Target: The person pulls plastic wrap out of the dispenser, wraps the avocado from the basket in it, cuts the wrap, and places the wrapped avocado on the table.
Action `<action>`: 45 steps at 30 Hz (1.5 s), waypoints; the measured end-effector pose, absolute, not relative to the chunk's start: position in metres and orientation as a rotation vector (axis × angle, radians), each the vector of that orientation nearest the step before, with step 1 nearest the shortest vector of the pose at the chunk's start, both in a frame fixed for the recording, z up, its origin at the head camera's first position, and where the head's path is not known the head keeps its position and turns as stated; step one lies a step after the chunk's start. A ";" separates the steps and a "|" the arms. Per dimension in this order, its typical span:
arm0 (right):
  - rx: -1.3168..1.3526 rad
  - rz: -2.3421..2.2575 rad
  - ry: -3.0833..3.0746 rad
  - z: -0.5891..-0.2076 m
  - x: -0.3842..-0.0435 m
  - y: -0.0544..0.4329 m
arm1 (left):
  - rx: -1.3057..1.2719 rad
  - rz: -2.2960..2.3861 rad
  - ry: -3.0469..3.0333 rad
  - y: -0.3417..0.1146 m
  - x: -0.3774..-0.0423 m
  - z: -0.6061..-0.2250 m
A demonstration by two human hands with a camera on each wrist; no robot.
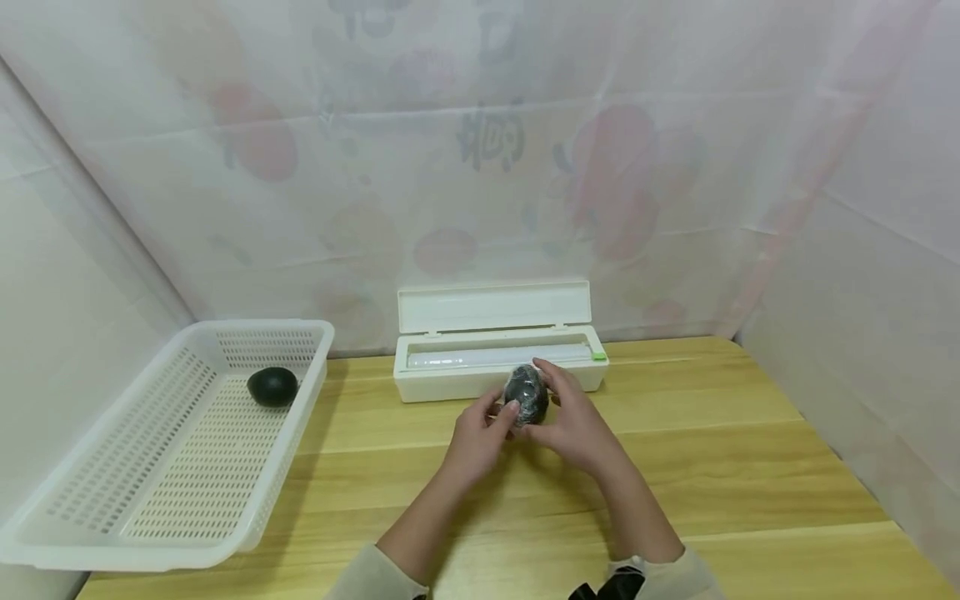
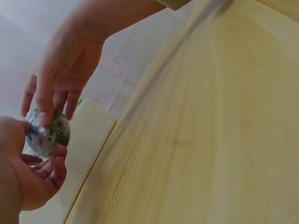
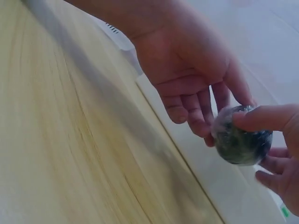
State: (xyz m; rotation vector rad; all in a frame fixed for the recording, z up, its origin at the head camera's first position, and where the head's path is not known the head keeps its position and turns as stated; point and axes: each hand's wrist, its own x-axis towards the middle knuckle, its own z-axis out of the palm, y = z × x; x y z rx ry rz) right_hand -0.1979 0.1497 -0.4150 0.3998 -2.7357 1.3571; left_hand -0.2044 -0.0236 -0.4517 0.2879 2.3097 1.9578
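A dark green avocado point(image 1: 527, 395) tightly covered in shiny, crinkled cling film is held between both hands in front of the wrap box. My left hand point(image 1: 477, 435) grips its left side, with the thumb on the near face. On the other side, my right hand point(image 1: 572, 421) pinches it between thumb and fingers. The wrist views show the film bunched and glossy over the avocado point(image 3: 244, 140). Just behind stands a white cling film box point(image 1: 450, 386), its lid point(image 1: 495, 308) raised and a film roll point(image 1: 480, 357) lying inside.
A white perforated plastic basket point(image 1: 255, 500) stands at the left with one dark, smooth avocado point(image 1: 272, 387) near its far end. A small green piece point(image 1: 598, 357) sits at the box's right end. A pale printed curtain rises behind the wooden table point(image 1: 712, 433).
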 end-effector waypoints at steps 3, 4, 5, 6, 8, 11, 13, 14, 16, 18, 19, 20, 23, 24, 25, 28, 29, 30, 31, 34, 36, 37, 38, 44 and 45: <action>0.379 1.343 -2.714 -0.414 -0.198 0.149 | 0.279 2.010 2.255 -0.022 -0.205 -0.451; 0.390 1.324 -2.710 -0.414 -0.198 0.149 | 0.280 2.022 2.238 -0.022 -0.205 -0.450; 0.398 1.295 -2.711 -0.415 -0.198 0.149 | 0.285 2.035 2.216 -0.022 -0.205 -0.450; 0.412 1.257 -2.713 -0.416 -0.198 0.150 | 0.288 2.046 2.190 -0.021 -0.205 -0.449; 0.442 1.197 -2.712 -0.417 -0.198 0.151 | 0.297 2.060 2.155 -0.020 -0.204 -0.449; 0.454 1.109 -2.709 -0.419 -0.196 0.152 | 0.305 2.073 2.133 -0.016 -0.203 -0.451; 0.460 1.061 -2.696 -0.422 -0.193 0.152 | 0.303 2.075 2.130 -0.014 -0.202 -0.454; 0.464 1.025 -2.689 -0.424 -0.192 0.153 | 0.304 2.070 2.135 -0.012 -0.201 -0.455; 0.470 0.966 -2.672 -0.429 -0.188 0.153 | 0.312 2.045 2.158 -0.010 -0.199 -0.458; 0.474 0.906 -2.654 -0.433 -0.186 0.155 | 0.327 1.996 2.199 -0.007 -0.198 -0.460; 0.470 0.875 -2.647 -0.434 -0.185 0.157 | 0.340 1.966 2.222 -0.006 -0.197 -0.461; 0.459 0.861 -2.644 -0.434 -0.184 0.159 | 0.356 1.937 2.240 -0.004 -0.197 -0.461; 0.424 0.856 -2.649 -0.434 -0.183 0.169 | 0.440 1.821 2.322 0.003 -0.198 -0.459; 0.408 0.867 -2.662 -0.433 -0.183 0.173 | 0.466 1.775 2.342 0.005 -0.199 -0.459; 0.389 0.883 -2.680 -0.433 -0.183 0.177 | 0.494 1.726 2.361 0.008 -0.199 -0.457; 0.339 0.936 -2.736 -0.433 -0.181 0.192 | 0.577 1.557 2.442 0.016 -0.202 -0.454; 0.323 0.944 -2.753 -0.433 -0.181 0.197 | 0.596 1.508 2.469 0.018 -0.203 -0.453; 0.305 0.950 -2.768 -0.434 -0.180 0.202 | 0.608 1.460 2.495 0.019 -0.205 -0.452; 0.291 0.951 -2.779 -0.434 -0.180 0.207 | 0.623 1.422 2.522 0.019 -0.206 -0.451; 0.252 0.924 -2.808 -0.435 -0.180 0.223 | 0.629 1.373 2.594 0.014 -0.210 -0.447; 0.233 0.904 -2.822 -0.434 -0.181 0.234 | 0.625 1.386 2.637 0.005 -0.214 -0.444; 0.220 0.892 -2.832 -0.434 -0.182 0.240 | 0.622 1.403 2.659 0.000 -0.216 -0.442; 0.205 0.878 -2.841 -0.433 -0.183 0.246 | 0.613 1.423 2.678 -0.007 -0.219 -0.440; 0.120 0.854 -2.883 -0.429 -0.199 0.272 | 0.539 1.552 2.796 -0.058 -0.234 -0.428; 0.112 0.854 -2.884 -0.428 -0.202 0.275 | 0.513 1.566 2.819 -0.067 -0.236 -0.426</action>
